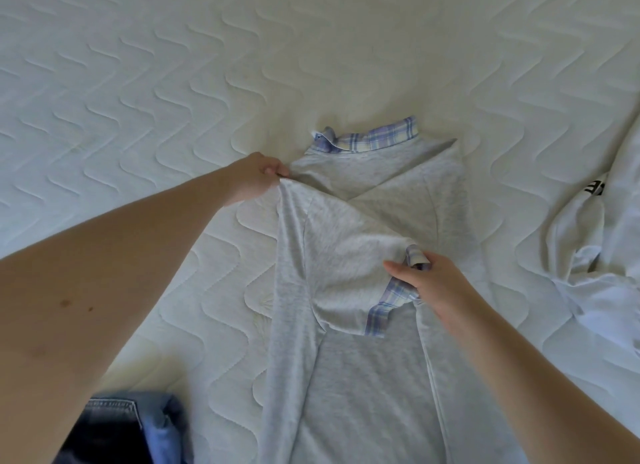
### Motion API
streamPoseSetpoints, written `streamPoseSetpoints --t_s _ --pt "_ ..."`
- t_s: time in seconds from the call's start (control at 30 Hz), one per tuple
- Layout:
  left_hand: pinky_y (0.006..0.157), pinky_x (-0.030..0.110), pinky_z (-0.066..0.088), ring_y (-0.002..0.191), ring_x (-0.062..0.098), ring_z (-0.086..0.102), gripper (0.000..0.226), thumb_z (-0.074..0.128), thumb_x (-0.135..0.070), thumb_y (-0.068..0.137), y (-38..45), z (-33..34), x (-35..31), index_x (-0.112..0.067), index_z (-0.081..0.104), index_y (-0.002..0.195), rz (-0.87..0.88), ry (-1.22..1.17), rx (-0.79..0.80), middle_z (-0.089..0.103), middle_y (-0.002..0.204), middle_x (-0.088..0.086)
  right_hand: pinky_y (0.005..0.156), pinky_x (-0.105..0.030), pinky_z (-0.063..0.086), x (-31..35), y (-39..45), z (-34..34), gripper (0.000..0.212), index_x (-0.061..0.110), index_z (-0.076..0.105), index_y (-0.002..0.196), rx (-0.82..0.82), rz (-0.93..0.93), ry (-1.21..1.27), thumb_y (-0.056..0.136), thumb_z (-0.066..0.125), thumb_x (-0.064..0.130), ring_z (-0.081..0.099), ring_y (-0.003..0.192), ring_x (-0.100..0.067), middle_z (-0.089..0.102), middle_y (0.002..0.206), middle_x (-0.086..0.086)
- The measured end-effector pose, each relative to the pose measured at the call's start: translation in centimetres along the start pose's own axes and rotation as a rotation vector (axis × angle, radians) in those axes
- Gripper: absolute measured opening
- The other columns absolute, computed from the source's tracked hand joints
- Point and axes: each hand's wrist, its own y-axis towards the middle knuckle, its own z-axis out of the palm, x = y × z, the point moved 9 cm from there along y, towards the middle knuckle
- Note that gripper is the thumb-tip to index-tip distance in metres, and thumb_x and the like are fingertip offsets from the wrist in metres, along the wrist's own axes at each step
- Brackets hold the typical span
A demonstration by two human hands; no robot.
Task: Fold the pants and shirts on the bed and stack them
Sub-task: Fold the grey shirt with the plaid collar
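A light grey shirt [349, 242] with a blue plaid collar and plaid cuffs lies lengthwise on the bed, collar at the far end. My left hand [254, 176] pinches the shirt's left shoulder fold and lifts it slightly. My right hand [429, 283] grips the plaid cuff of a sleeve laid across the shirt's middle. The right side of the shirt is folded inward over the body.
The white quilted mattress [173, 82] fills the view. A white garment [602, 249] with a black printed patch lies crumpled at the right edge. Dark blue jeans [121, 429] sit at the lower left, partly under my left forearm.
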Motion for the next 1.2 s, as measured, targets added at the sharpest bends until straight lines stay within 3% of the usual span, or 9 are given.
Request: streamPoseSetpoints --t_s 0.07,0.13,0.37,0.47,0.6,0.7,0.87,1.1,1.2 --pt "0.068 0.026 0.041 0.089 0.015 0.056 0.019 0.058 -0.026 0.094 -0.3 -0.1 0.6 -0.028 0.065 0.111 0.001 0.04 0.009 0.058 0.102 -0.004 0.072 -0.035 0.057 -0.4 -0.1 0.2 0.03 0.0 0.069 0.095 -0.024 0.011 -0.025 0.079 0.079 0.023 0.073 0.079 -0.024 0.075 0.085 -0.012" --pt "0.069 0.028 0.042 0.09 0.019 0.06 0.017 0.064 -0.035 0.092 -0.4 -0.6 0.7 -0.024 0.066 0.104 0.006 0.087 -0.028 0.064 0.094 -0.003 0.054 -0.022 0.051 -0.2 -0.2 0.2 0.023 0.003 0.068 0.086 -0.058 -0.007 0.006 0.083 0.075 0.025 0.069 0.063 -0.015 0.071 0.069 -0.002" --pt "0.061 0.028 0.048 0.073 0.021 0.066 0.015 0.055 -0.025 0.099 -0.2 -1.4 1.1 -0.017 0.059 0.087 -0.057 0.011 -0.186 0.069 0.083 0.008 0.046 -0.013 0.042 3.7 -0.8 -0.8 0.026 0.019 0.067 0.073 -0.134 -0.221 -0.181 0.09 0.066 0.039 0.061 0.052 -0.001 0.066 0.057 0.009" --pt "0.065 0.034 0.051 0.075 0.025 0.063 0.019 0.051 -0.029 0.1 -0.1 -1.0 0.5 -0.012 0.059 0.102 -0.07 0.093 -0.255 0.067 0.09 0.011 0.05 -0.025 0.041 5.7 0.0 -2.1 0.032 0.017 0.061 0.069 -0.247 -0.316 -0.328 0.092 0.062 0.039 0.059 0.056 -0.01 0.062 0.059 0.002" --pt "0.074 0.035 0.047 0.088 0.026 0.056 0.032 0.056 -0.032 0.097 -1.3 -0.8 0.1 -0.01 0.049 0.12 -0.046 -0.011 -0.387 0.055 0.108 0.013 0.05 -0.028 0.032 4.6 1.8 -3.1 0.039 0.022 0.045 0.067 -0.279 -0.179 -0.367 0.09 0.057 0.051 0.047 0.053 -0.011 0.047 0.061 0.004" --pt "0.075 0.031 0.039 0.086 0.022 0.052 0.033 0.058 -0.032 0.095 -3.8 -0.4 0.8 -0.01 0.047 0.118 -0.046 -0.067 -0.509 0.054 0.111 0.014 0.046 -0.02 0.042 2.2 1.4 -2.7 0.04 0.019 0.058 0.072 -0.17 -0.09 -0.371 0.082 0.065 0.057 0.059 0.049 -0.003 0.06 0.065 0.002" --pt "0.061 0.025 0.04 0.078 0.02 0.058 0.024 0.055 -0.038 0.096 -8.4 4.8 1.8 -0.016 0.052 0.105 -0.08 -0.071 -0.385 0.057 0.08 -0.005 0.065 -0.036 0.048 0.9 -0.8 -1.5 0.044 0.006 0.064 0.083 -0.152 -0.155 -0.506 0.081 0.072 0.049 0.067 0.074 -0.027 0.068 0.077 -0.01" --pt "0.06 0.028 0.046 0.073 0.012 0.059 0.023 0.055 -0.041 0.095 -14.2 10.5 2.2 -0.019 0.051 0.103 -0.213 -0.216 -0.353 0.059 0.08 -0.007 0.048 -0.024 0.032 6.0 -2.7 -2.3 0.034 0.01 0.049 0.08 -0.337 -0.451 -0.576 0.088 0.068 0.037 0.05 0.054 -0.007 0.05 0.066 0.004" --pt "0.061 0.028 0.049 0.072 0.015 0.061 0.023 0.054 -0.041 0.095 -17.0 13.0 2.7 -0.019 0.053 0.102 -0.279 -0.252 -0.311 0.061 0.079 -0.005 0.066 -0.024 0.038 5.0 -2.0 -3.6 0.026 0.011 0.056 0.099 -0.385 -0.361 -0.638 0.087 0.069 0.03 0.06 0.082 -0.016 0.062 0.089 0.001"
